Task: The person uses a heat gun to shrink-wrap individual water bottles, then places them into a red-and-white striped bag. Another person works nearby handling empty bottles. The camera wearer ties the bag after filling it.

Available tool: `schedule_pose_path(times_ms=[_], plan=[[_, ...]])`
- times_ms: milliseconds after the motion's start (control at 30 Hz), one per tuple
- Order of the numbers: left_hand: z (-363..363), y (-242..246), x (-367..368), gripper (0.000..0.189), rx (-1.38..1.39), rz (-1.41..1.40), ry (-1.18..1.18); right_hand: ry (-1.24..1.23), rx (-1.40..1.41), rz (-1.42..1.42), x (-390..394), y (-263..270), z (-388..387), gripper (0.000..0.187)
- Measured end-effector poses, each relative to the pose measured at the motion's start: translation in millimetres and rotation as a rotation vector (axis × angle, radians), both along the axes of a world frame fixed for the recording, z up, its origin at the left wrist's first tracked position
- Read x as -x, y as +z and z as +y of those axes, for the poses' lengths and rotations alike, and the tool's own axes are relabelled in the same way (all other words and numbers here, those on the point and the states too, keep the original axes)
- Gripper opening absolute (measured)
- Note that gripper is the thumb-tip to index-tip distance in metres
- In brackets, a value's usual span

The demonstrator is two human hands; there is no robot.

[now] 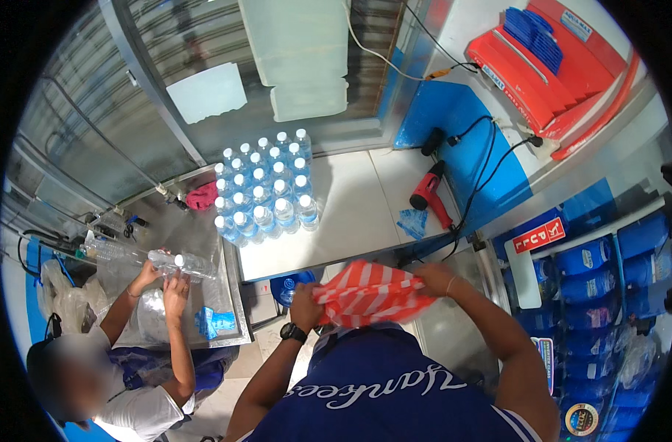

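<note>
A red-and-white striped plastic bag (369, 293) is stretched between my two hands in front of my chest. My left hand (306, 305), with a black watch at the wrist, grips one side of it. The other side is gripped by my right hand (438, 280); part of the bag is blurred. Beyond the bag, rows of filled water bottles with white caps (262, 193) stand upright on the white tiled counter (352, 193). A red heat gun (432, 196) lies at the counter's right, beside some blue printed labels (412, 222).
At the left, a co-worker handles clear bottles (195, 266) over a steel sink (233, 287). A pink cloth (202, 196) lies at its back. Black cables (482, 160) hang by the heat gun. Blue water jugs (584, 282) fill racks at the right; a red dispenser (534, 72) is above.
</note>
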State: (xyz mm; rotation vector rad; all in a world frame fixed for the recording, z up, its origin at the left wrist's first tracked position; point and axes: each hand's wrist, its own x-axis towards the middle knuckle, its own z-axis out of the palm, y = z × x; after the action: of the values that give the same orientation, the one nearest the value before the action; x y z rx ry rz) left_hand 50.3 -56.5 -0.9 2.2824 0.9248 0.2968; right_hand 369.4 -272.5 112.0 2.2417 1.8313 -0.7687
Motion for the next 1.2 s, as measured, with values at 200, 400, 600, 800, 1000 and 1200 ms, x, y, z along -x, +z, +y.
schedule_pose_path(times_ms=[200, 400, 600, 800, 1000, 1200], plan=[[-12, 107, -26, 0.035, 0.586, -1.112, 0.382, -0.344, -0.985, -0.416, -9, 89, 4, 0.029], [-69, 27, -4, 0.048, 0.477, -0.307, 0.206, -0.231, 0.05, -0.071, 45, -19, -40, 0.027], [-83, 1, 46, 0.056, 1.32, -0.583, 0.298, -0.441, -0.4, 0.322, 47, -42, -86, 0.038], [-44, 76, 28, 0.072, 0.773, -0.404, 0.15, -0.199, -0.197, 0.301, 2, 11, 27, 0.047], [-30, 114, 27, 0.064, 0.831, -0.495, 0.159, -0.036, -0.273, 0.465, -71, 85, 152, 0.059], [-42, 129, -2, 0.049, 0.902, -0.686, 0.369, 0.604, -0.686, 0.208, -30, 39, 307, 0.061]])
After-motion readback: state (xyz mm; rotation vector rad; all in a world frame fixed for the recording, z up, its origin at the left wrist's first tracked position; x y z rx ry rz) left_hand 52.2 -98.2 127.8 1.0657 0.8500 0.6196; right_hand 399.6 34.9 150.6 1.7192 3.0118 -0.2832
